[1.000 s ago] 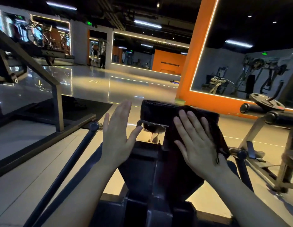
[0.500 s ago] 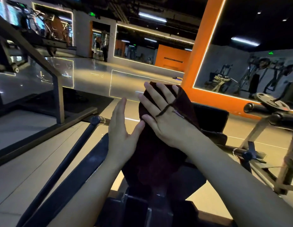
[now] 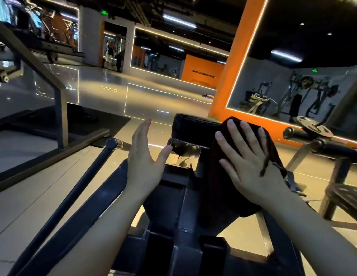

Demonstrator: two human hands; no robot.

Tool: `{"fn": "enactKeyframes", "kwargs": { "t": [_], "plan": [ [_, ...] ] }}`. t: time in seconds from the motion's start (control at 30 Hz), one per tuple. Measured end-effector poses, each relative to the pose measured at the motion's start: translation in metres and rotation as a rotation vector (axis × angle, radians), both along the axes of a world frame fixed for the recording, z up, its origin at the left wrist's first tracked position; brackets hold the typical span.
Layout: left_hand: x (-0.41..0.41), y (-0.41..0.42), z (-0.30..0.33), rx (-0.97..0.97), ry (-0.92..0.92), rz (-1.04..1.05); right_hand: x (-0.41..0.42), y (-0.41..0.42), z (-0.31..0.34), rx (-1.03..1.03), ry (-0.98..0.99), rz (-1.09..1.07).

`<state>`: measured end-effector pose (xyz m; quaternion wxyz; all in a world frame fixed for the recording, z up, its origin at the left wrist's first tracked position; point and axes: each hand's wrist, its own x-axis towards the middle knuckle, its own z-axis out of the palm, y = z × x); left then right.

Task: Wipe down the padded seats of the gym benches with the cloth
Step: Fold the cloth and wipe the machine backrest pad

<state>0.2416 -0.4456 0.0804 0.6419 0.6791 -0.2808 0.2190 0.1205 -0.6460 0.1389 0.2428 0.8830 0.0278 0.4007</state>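
Observation:
A black padded seat [image 3: 190,126] tops the dark machine frame in the middle of the head view. A dark maroon cloth [image 3: 217,176] lies draped over the pad's right side and hangs down. My right hand [image 3: 247,156] presses flat on the cloth with fingers spread and straight; a loose strand of cloth crosses its back. My left hand [image 3: 145,156] hovers flat and open just left of the pad, fingers straight, thumb out toward a metal handle [image 3: 173,141], holding nothing.
A dark bar [image 3: 74,194] slants down to the left. A steel frame [image 3: 60,108] and a black mat stand at the left. An orange pillar [image 3: 231,80] rises behind the pad. A plate-loaded machine [image 3: 321,140] stands at the right. Shiny open floor stretches beyond.
My right hand has slid the cloth from the pad's left side across to its right side. The left hand stays open beside the pad, barely moved.

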Motion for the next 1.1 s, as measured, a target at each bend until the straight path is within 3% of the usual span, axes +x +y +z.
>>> {"fn": "enactKeyframes", "kwargs": {
  "t": [0.1,0.23,0.47,0.63,0.87,1.1],
  "plan": [
    [0.003,-0.003,-0.001,-0.024,-0.036,-0.026,0.021,0.011,0.002,-0.035,0.019,-0.027],
    [0.002,-0.002,-0.003,-0.032,-0.064,-0.043,0.05,0.048,0.018,0.07,0.142,-0.03],
    [-0.014,0.009,-0.007,0.035,-0.119,-0.017,0.093,0.101,0.023,0.148,0.039,-0.126],
    [-0.016,0.021,-0.009,0.08,-0.13,0.019,0.063,0.063,0.015,0.182,-0.064,0.024],
    [0.005,0.027,-0.018,0.076,-0.113,0.042,0.012,-0.007,0.001,0.256,-0.142,-0.11],
    [0.007,0.018,-0.023,0.058,-0.159,0.022,0.039,0.039,0.006,0.301,-0.136,-0.231]
  ]
}}
